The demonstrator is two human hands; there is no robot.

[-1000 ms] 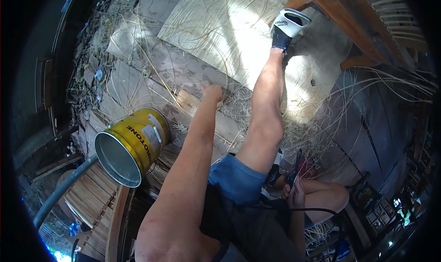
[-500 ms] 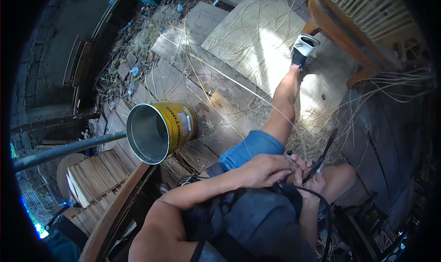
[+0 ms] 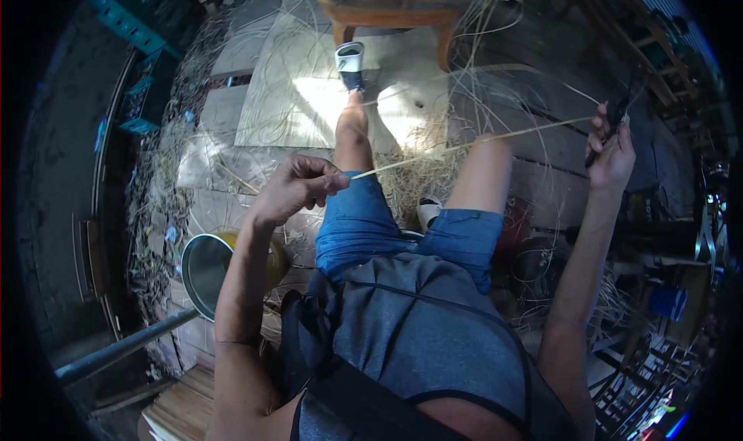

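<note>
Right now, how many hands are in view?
2: the left hand, left of centre, pinching a pale strip; the right hand, toward the right edge, holding a dark tool. No others show.

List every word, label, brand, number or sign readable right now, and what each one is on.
None can be quoted; nothing reads clearly.
Yellow bucket: side mostly hidden, no lettering legible.
Dark item at right: small pale lettering, blurred.
Farther white slipper: any marks too small to read.
Pale strip and black tool: no lettering visible.
</note>
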